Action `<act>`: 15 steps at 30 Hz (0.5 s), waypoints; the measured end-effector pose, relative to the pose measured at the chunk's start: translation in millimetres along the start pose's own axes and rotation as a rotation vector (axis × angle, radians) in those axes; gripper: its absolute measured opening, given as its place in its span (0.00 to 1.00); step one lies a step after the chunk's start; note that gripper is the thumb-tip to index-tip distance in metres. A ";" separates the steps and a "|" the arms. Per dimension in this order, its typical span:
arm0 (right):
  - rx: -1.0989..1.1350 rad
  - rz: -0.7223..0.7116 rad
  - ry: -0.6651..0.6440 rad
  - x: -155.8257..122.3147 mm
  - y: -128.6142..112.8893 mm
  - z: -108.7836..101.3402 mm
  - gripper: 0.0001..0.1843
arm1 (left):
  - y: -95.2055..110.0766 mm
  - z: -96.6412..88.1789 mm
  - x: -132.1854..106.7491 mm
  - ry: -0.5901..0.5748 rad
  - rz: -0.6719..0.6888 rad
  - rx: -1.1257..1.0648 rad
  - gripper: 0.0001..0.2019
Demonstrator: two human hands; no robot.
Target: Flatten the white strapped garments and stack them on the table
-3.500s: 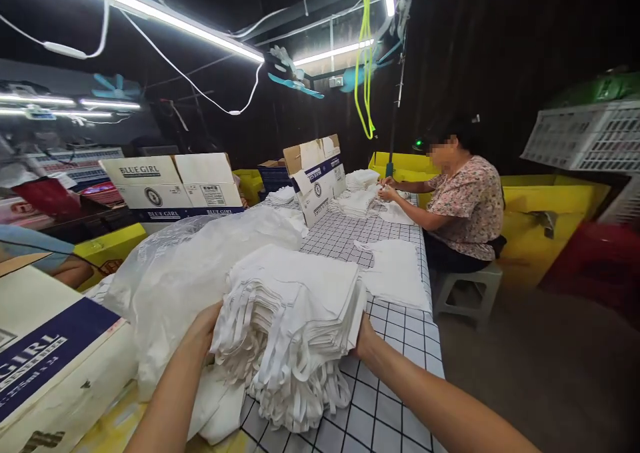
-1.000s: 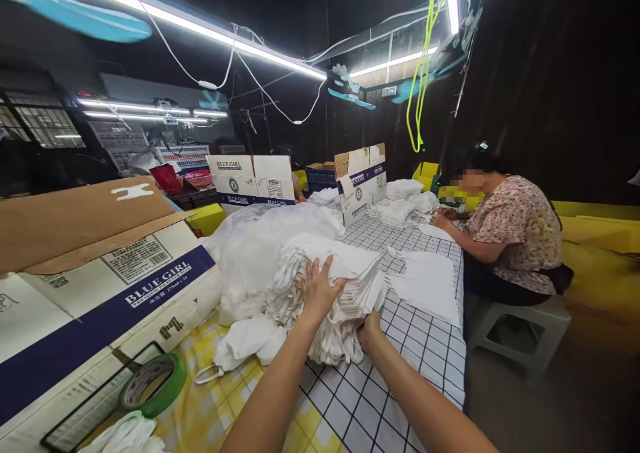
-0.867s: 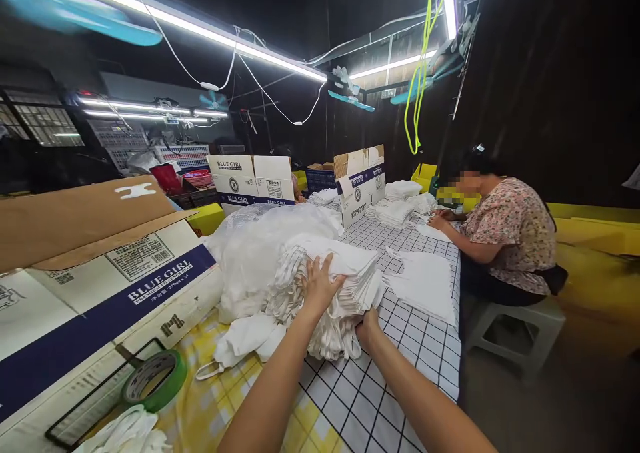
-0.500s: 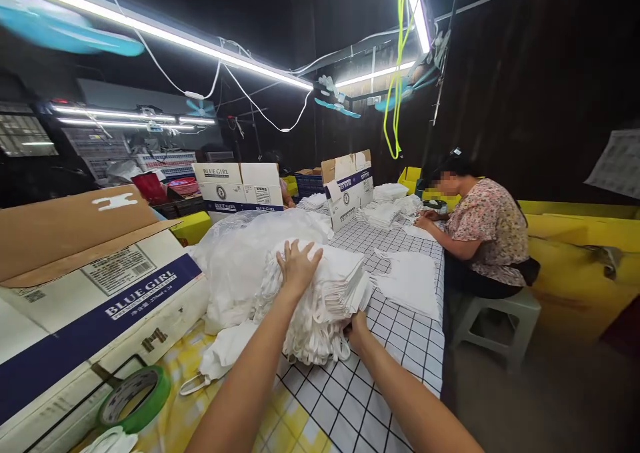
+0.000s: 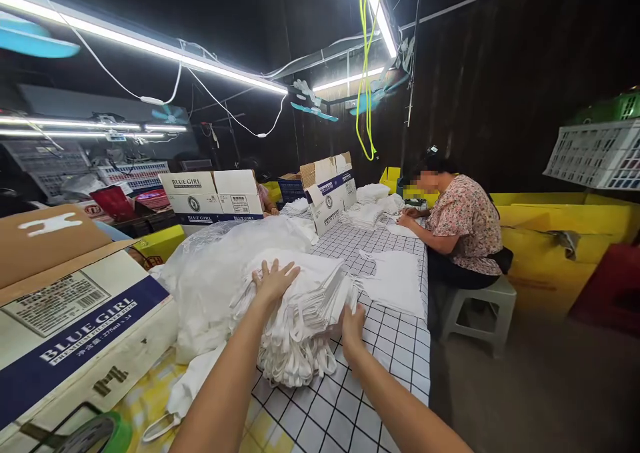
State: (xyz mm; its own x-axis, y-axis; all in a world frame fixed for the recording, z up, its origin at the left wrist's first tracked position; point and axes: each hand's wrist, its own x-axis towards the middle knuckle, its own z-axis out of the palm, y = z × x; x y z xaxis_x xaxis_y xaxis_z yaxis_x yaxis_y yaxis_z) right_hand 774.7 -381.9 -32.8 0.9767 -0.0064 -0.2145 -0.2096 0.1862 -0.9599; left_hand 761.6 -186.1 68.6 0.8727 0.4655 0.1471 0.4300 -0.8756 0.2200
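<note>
A thick stack of white cloth pieces with looped strings [image 5: 313, 293] lies in front of me, the loops bunched along its near side. My left hand [image 5: 274, 281] rests on top of it with fingers spread. At the stack's right edge, my right hand [image 5: 353, 326] holds the ends of the cloth, its fingers partly hidden. Against the stack's left side bulges a clear plastic bag [image 5: 210, 273] with white contents. To the right lie more white cloth pieces [image 5: 397, 281], flat on the checked tablecloth [image 5: 395, 346].
A printed carton [image 5: 90, 319] and green tape roll [image 5: 117, 433] are at my left. More cartons [image 5: 213, 196] stand farther back. A co-worker [image 5: 467, 219] sits on a grey stool [image 5: 480, 306] at the table's right side. Yellow cords [image 5: 367, 93] hang overhead.
The view has turned a little to the right. My right hand has come up along the stack's right edge, where the cloth ends now stand more upright. My left hand stays on top.
</note>
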 end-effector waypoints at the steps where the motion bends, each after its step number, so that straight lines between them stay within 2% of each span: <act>1: -0.044 -0.109 0.027 -3.6 -14.8 0.2 0.30 | 0.1 -0.7 -0.6 -0.002 0.002 0.002 0.29; 2: -0.090 -0.238 0.042 -7.6 -30.6 2.8 0.30 | 0.4 -1.0 -0.8 -0.004 0.004 0.004 0.29; 4: -0.314 -0.641 0.018 -14.4 -60.8 15.2 0.28 | 0.5 -0.5 -0.5 -0.004 0.006 0.008 0.29; 6: -0.561 -0.873 -0.073 -15.8 -80.3 33.2 0.26 | -0.7 1.5 0.3 -0.002 0.009 0.011 0.28; 8: -0.795 -0.907 -0.210 -10.2 -83.3 49.5 0.23 | -3.2 4.8 0.4 0.003 0.005 0.014 0.28; 10: -0.939 -0.880 -0.290 -0.4 -73.0 59.6 0.21 | -5.9 8.5 -0.6 0.013 -0.006 0.014 0.29; 13: -0.980 -0.885 -0.291 12.3 -53.6 63.8 0.21 | -6.9 11.3 -2.6 0.035 -0.019 0.002 0.30; 15: -0.977 -0.871 -0.300 15.2 -48.6 63.5 0.21 | -4.4 9.1 -4.4 0.047 -0.019 -0.014 0.29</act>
State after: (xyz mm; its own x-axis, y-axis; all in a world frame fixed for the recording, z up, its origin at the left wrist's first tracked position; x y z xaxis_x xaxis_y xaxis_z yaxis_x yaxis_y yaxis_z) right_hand 802.7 -328.7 22.1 0.7537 0.4742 0.4550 0.6572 -0.5419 -0.5239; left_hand 758.0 -185.5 58.2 0.8523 0.4882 0.1878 0.4430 -0.8646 0.2371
